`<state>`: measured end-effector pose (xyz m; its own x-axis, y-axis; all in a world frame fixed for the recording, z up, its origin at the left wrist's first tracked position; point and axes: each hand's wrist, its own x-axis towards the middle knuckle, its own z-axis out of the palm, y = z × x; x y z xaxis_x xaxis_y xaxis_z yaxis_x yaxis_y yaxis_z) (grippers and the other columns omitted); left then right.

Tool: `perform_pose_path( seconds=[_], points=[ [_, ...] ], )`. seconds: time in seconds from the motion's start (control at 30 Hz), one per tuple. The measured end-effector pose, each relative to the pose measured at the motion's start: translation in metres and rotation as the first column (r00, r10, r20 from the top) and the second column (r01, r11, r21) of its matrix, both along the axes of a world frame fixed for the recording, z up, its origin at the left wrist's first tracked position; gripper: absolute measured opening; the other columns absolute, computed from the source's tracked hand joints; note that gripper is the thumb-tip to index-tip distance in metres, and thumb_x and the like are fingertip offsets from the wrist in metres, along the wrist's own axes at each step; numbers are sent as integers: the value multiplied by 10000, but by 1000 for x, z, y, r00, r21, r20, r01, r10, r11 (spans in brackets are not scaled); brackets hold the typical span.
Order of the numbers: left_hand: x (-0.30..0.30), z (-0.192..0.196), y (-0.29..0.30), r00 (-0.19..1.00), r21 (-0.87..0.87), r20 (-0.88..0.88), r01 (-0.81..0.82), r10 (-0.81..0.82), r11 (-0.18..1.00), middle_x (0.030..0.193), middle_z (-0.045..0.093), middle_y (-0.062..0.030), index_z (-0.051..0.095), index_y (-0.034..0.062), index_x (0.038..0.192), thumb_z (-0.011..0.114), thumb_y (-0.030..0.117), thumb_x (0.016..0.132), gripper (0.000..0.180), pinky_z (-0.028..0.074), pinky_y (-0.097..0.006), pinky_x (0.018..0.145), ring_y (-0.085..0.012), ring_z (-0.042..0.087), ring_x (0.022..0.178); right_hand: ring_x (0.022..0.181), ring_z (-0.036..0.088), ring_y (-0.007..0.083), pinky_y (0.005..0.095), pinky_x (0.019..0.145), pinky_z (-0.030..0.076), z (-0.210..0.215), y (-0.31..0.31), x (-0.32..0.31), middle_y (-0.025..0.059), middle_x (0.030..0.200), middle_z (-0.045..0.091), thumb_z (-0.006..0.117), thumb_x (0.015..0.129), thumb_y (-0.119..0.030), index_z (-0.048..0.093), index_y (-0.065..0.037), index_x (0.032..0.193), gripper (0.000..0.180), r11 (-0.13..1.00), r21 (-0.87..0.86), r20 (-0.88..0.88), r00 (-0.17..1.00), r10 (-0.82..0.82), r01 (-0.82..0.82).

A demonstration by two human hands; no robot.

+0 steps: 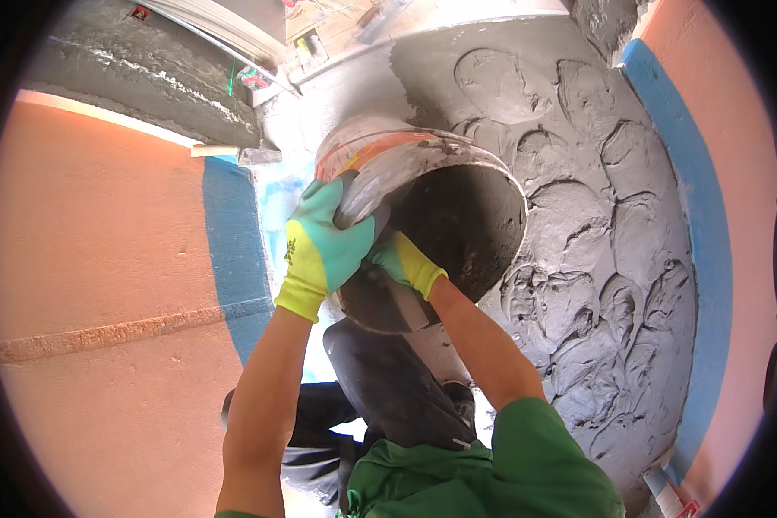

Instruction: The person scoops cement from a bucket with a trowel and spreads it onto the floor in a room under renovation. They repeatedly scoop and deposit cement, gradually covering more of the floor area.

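A large whitish bucket [375, 151] with orange marks lies tilted in front of me, its wide mouth toward me. Its dark inside wall [462, 207] is smeared with grey mortar. My left hand [328, 233], in a teal and yellow glove, is closed on the bucket's left rim. Inside the mouth, close to that same rim, my right hand [406, 262] is closed in a matching glove. Its fingertips are in shadow, and I cannot make out what they hold. A paler strip shows on the lower inside wall below it.
Wet grey mortar [570, 224] with curved trowel ridges covers the floor to the right. Orange walls with blue lower bands [237, 233] stand on both sides. A rough grey ledge [155, 73] runs at the far left. My bent leg [388, 380] is just below the bucket.
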<state>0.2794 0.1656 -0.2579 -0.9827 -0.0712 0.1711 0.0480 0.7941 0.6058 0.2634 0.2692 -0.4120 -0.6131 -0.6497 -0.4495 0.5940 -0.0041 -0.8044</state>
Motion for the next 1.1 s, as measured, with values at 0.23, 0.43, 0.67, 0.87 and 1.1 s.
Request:
perform_pose_path(
  seconds=[0.23, 0.43, 0.67, 0.87, 1.1],
  points=[
    [-28, 1, -2, 995, 191, -30, -86, 93, 978, 773, 572, -33, 684, -2, 991, 742, 160, 814, 247, 420, -291, 606, -124, 475, 669, 537, 615, 179, 316, 496, 492, 44, 60, 10, 92, 674, 636, 651, 862, -139, 626, 33, 872, 174, 991, 103, -109, 991, -71, 82],
    [-51, 8, -19, 972, 345, 87, -236, 220, 909, 695, 528, 62, 703, 24, 989, 748, 271, 847, 289, 339, -234, 501, -40, 397, 564, 552, 617, 129, 273, 489, 477, 102, 140, 56, 61, 647, 623, 658, 856, -158, 618, 9, 875, 172, 969, 212, -110, 989, -103, 125],
    [-84, 5, -51, 988, 379, 100, -145, 115, 914, 900, 661, 0, 692, -35, 1103, 700, 295, 888, 394, 447, -267, 784, -103, 524, 829, 561, 639, 241, 355, 542, 506, 170, 210, 146, 141, 665, 621, 683, 826, -155, 638, -33, 950, 180, 759, 515, -509, 855, -103, 398],
    [-106, 11, -39, 985, 338, 158, -121, 70, 933, 730, 563, 8, 712, -5, 915, 704, 401, 831, 415, 408, -294, 666, -131, 472, 696, 621, 680, 330, 370, 569, 523, 142, 240, 252, 149, 693, 658, 705, 785, -122, 655, -54, 957, 192, 440, 632, -640, 750, -169, 638],
    [-118, 17, -29, 990, 16, 144, -7, 4, 1000, 795, 668, -128, 703, -23, 958, 652, 476, 825, 519, 467, -372, 737, -250, 598, 748, 786, 677, 409, 469, 735, 525, -14, 237, 350, 190, 775, 697, 619, 837, -317, 671, -35, 874, 289, 104, 964, -213, 947, -239, 243]
  ],
)
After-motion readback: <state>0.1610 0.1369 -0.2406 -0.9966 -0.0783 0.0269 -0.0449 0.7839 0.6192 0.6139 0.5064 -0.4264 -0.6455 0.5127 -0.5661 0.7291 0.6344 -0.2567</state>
